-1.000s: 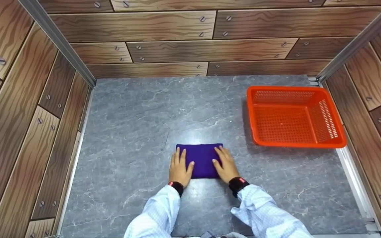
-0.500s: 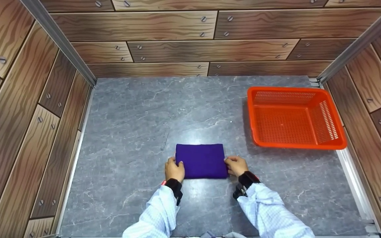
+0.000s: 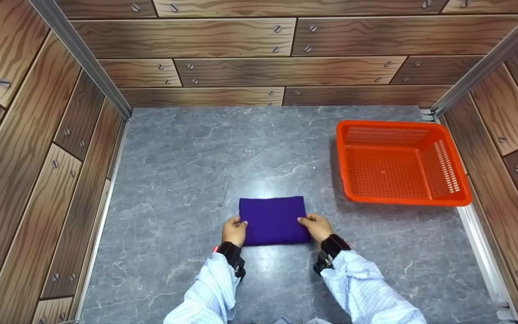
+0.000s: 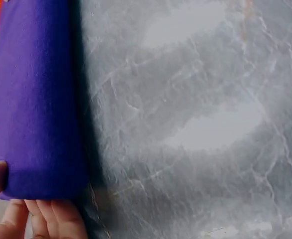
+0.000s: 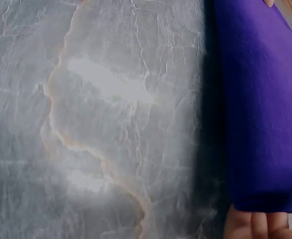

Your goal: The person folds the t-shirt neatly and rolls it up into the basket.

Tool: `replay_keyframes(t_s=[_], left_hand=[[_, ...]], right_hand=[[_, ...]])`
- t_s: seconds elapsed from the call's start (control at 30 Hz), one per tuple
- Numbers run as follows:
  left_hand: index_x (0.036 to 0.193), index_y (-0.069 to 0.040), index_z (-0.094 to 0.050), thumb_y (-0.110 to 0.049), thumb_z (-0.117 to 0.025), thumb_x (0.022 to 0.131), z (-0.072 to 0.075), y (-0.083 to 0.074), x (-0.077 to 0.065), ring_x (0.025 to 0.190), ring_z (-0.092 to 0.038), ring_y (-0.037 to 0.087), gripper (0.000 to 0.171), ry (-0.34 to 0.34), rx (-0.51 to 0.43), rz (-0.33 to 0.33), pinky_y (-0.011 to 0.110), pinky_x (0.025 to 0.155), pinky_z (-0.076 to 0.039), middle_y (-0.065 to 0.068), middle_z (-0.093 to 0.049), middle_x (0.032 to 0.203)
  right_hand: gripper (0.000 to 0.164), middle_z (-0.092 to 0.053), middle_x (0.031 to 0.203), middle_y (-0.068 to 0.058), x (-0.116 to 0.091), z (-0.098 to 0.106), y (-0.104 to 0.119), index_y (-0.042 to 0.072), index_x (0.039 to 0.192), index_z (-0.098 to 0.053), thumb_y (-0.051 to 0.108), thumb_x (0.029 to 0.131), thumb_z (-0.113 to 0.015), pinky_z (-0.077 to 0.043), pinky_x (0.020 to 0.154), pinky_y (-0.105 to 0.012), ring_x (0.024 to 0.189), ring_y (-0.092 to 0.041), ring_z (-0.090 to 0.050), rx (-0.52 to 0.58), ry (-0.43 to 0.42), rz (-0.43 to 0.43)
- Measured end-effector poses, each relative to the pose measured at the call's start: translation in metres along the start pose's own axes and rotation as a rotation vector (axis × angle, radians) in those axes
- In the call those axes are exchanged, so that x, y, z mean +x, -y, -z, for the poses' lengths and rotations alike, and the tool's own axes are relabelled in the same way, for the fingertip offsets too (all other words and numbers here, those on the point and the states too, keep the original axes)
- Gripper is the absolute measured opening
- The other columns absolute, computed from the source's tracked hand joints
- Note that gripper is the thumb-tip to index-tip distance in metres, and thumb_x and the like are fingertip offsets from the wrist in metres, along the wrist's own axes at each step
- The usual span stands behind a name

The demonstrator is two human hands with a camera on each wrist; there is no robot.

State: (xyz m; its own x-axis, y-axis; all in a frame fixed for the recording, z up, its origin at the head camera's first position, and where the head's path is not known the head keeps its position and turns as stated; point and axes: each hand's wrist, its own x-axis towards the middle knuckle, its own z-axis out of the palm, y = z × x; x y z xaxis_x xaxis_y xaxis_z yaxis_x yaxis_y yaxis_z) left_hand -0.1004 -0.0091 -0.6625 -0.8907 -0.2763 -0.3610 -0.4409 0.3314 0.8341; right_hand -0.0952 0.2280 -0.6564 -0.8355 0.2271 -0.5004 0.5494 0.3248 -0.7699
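Note:
A folded purple cloth (image 3: pixel 273 221) lies as a neat rectangle near the front middle of the grey marbled surface. My left hand (image 3: pixel 234 231) pinches its left edge, thumb on top; in the left wrist view the fingers (image 4: pixel 66 219) go under the cloth (image 4: pixel 36 109). On the opposite edge my right hand (image 3: pixel 318 227) grips the same way, thumb over the top. Fingers (image 5: pixel 240 224) show beneath the cloth's end (image 5: pixel 265 114) in the right wrist view. Both wrists carry black bands, below light blue checked sleeves.
An orange-red plastic basket (image 3: pixel 345 180) with perforated walls stands at the right, nothing in it. Wood-patterned panels (image 3: pixel 232 38) close off the back and both sides. A metal rail (image 3: pixel 479 243) runs along the right edge of the grey surface (image 3: pixel 182 171).
Both hands were spread flat on the cloth; they slid out to its left and right edges and now hold it there, thumbs on top. The cloth lies about where it was.

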Motion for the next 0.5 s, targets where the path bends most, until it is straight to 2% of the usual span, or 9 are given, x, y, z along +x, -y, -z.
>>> replay_keyframes(t_s=[0.13, 0.23, 0.4, 0.5], left_hand=[[0.103, 0.005, -0.06, -0.007, -0.06, 0.085, -0.002, -0.002, 0.0, 0.09, -0.06, 0.029, 0.022, 0.01, -0.054, -0.048, 0.04, 0.08, -0.046, 0.019, -0.065, 0.093], [0.106, 0.004, -0.058, -0.006, -0.057, 0.087, -0.003, -0.005, 0.001, 0.094, -0.06, 0.03, 0.022, 0.04, -0.091, -0.061, 0.04, 0.082, -0.047, 0.02, -0.063, 0.099], [0.11, 0.004, -0.056, -0.005, -0.054, 0.089, -0.004, -0.01, 0.002, 0.094, -0.061, 0.03, 0.023, 0.097, -0.111, -0.064, 0.039, 0.08, -0.048, 0.022, -0.064, 0.102], [0.112, 0.003, -0.055, -0.006, -0.054, 0.089, -0.003, -0.013, 0.004, 0.093, -0.062, 0.03, 0.024, 0.136, -0.109, -0.075, 0.039, 0.079, -0.048, 0.023, -0.065, 0.101]], right_hand=[[0.032, -0.065, 0.093, -0.012, 0.001, 0.001, 0.001, -0.004, 0.104, -0.062, 0.021, 0.084, -0.064, -0.044, 0.068, -0.024, 0.079, -0.017, -0.058, 0.031, -0.001, 0.02], [0.034, -0.066, 0.095, -0.015, 0.002, 0.003, -0.001, -0.006, 0.107, -0.06, 0.019, 0.084, -0.064, -0.047, 0.069, -0.025, 0.077, -0.016, -0.061, 0.069, 0.0, 0.024], [0.041, -0.063, 0.109, -0.022, 0.003, 0.008, -0.001, -0.006, 0.117, -0.055, 0.02, 0.085, -0.062, -0.047, 0.071, -0.024, 0.081, -0.015, -0.062, 0.115, 0.0, 0.002], [0.041, -0.063, 0.109, -0.022, 0.004, 0.013, 0.001, -0.007, 0.118, -0.055, 0.018, 0.086, -0.062, -0.047, 0.069, -0.023, 0.079, -0.014, -0.061, 0.152, -0.001, 0.005]])
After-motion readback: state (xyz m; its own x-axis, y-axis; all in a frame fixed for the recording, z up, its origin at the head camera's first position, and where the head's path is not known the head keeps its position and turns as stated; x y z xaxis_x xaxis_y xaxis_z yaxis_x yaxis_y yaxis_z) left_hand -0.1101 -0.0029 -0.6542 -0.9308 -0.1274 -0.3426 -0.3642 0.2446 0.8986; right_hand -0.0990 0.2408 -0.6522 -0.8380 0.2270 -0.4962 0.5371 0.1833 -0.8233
